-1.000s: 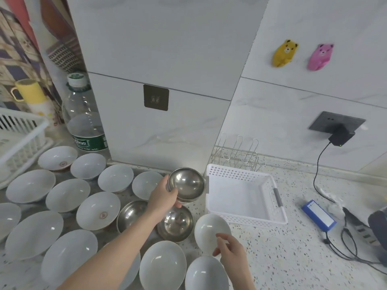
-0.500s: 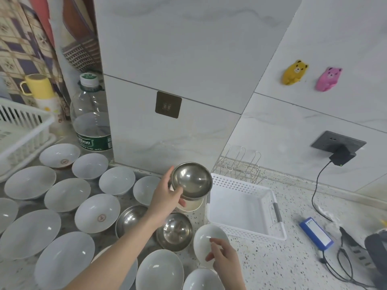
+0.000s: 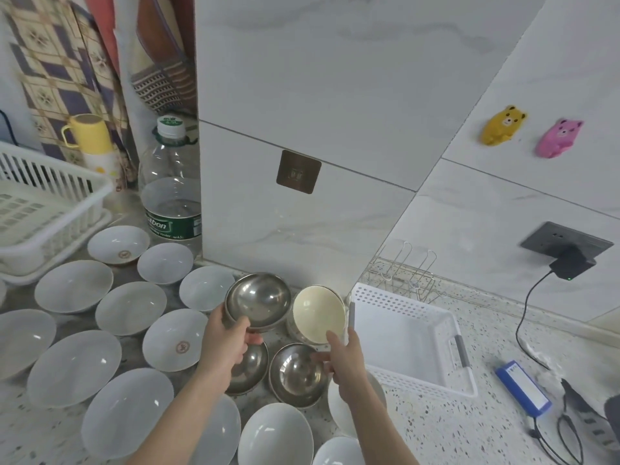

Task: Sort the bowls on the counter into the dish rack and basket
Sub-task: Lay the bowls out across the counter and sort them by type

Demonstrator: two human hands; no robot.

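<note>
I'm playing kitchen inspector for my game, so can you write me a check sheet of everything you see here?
Surface: speckled counter, crowded.
Job's things: many white bowls; two steel bowls resting; white basket holds nothing; wire rack behind it; plastic dish rack at left.
Clutter: water bottle, yellow cup, blue box.
Hands: left hand grips steel bowl; right hand holds cream bowl.
Cables: black charger cord from wall socket.
Surroundings: tiled wall, two bear hooks.

water bottle (image 3: 171,209) | label: "…tbon", "4.5L" | cap: "4.5L"
</note>
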